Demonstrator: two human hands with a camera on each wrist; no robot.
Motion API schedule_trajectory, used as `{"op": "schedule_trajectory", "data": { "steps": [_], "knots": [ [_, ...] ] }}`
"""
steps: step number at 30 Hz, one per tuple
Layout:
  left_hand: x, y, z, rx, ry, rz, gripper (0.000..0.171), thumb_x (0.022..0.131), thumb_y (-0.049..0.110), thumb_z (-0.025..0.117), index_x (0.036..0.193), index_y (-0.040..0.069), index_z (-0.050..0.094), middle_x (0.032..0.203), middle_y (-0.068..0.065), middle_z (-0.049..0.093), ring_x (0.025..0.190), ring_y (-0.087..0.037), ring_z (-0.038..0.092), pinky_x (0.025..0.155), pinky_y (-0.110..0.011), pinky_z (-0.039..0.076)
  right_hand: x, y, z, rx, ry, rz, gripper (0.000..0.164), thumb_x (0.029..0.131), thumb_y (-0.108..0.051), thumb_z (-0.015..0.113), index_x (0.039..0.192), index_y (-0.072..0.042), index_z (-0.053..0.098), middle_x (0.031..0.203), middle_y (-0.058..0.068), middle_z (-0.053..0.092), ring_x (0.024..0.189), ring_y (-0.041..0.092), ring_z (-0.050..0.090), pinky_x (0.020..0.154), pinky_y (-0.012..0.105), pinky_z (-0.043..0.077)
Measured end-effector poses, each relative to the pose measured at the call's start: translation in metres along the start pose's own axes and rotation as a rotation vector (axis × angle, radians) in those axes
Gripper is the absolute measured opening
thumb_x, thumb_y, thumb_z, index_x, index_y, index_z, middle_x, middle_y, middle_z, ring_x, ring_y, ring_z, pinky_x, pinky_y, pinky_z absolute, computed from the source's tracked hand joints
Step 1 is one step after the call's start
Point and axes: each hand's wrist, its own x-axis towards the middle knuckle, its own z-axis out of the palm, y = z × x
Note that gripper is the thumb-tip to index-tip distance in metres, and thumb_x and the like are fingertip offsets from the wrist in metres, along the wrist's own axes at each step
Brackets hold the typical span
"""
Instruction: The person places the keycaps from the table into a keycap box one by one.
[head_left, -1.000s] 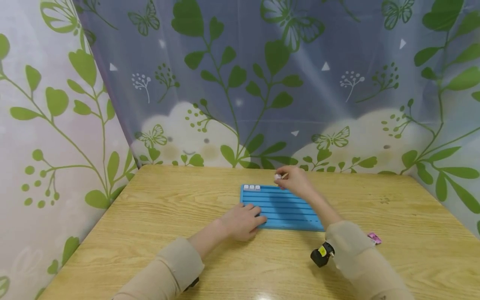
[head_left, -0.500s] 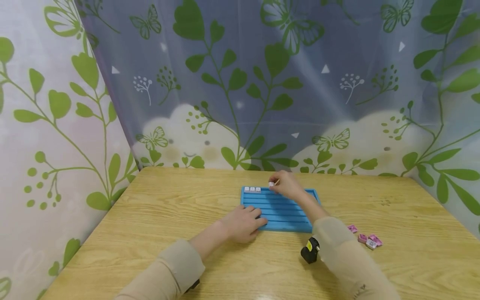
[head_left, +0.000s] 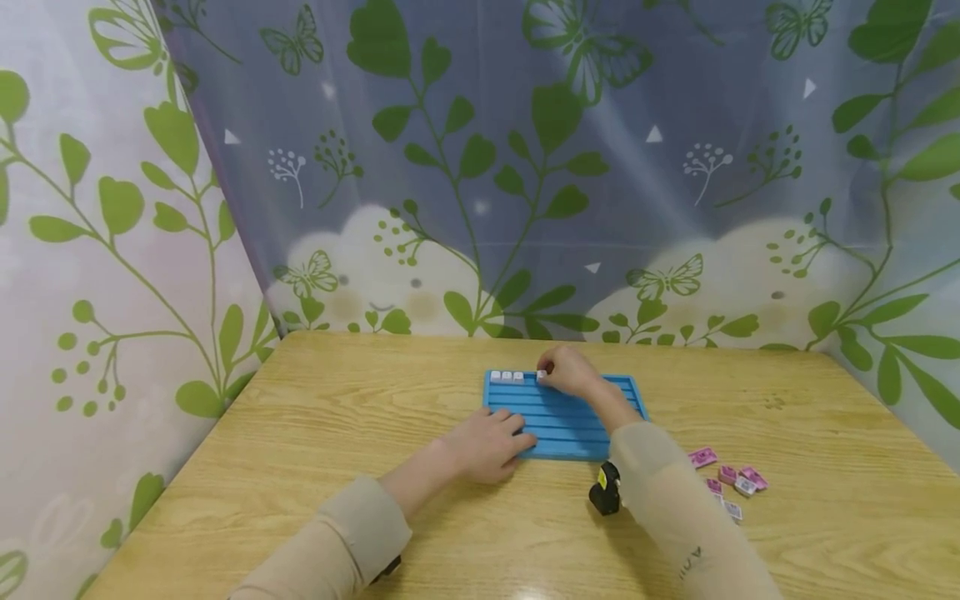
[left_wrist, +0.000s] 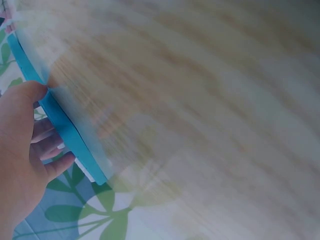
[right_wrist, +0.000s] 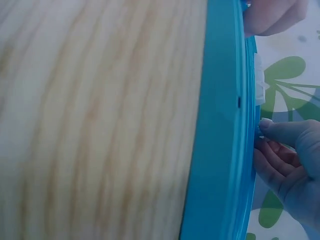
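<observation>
My right hand pinches a small white tile between thumb and fingers, at the back groove of a blue ridged tray. In the right wrist view, thumb and fingertips meet at the tray's edge, and the hand covers most of the tile. Left of it, several white marked tiles sit side by side in the tray's back left corner. My left hand rests with spread, relaxed fingers on the tray's front left corner. The left wrist view shows its thumb against the blue edge.
Several pink and white tiles lie scattered on the wooden table, right of the tray beside my right sleeve. A curtain printed with leaves and butterflies hangs behind the table's back edge.
My right hand has come down and slightly left with the white tile, from above the tray to its back groove. More loose tiles show beside the right sleeve. The left hand stays put.
</observation>
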Motion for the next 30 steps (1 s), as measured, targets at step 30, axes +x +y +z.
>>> {"op": "schedule_trajectory", "data": {
  "steps": [30],
  "knots": [
    [-0.0005, -0.0003, -0.0007, -0.002, 0.003, -0.003, 0.034, 0.096, 0.035, 0.046, 0.128, 0.024, 0.051, 0.113, 0.000, 0.052, 0.101, -0.017, 0.050, 0.083, -0.034, 0.043, 0.0017, -0.0003, 0.0072, -0.025, -0.009, 0.000, 0.017, 0.085, -0.006, 0.066, 0.100, 0.000, 0.066, 0.088, 0.011, 0.060, 0.081, 0.024, 0.056, 0.072, 0.039, 0.046]
  ]
}}
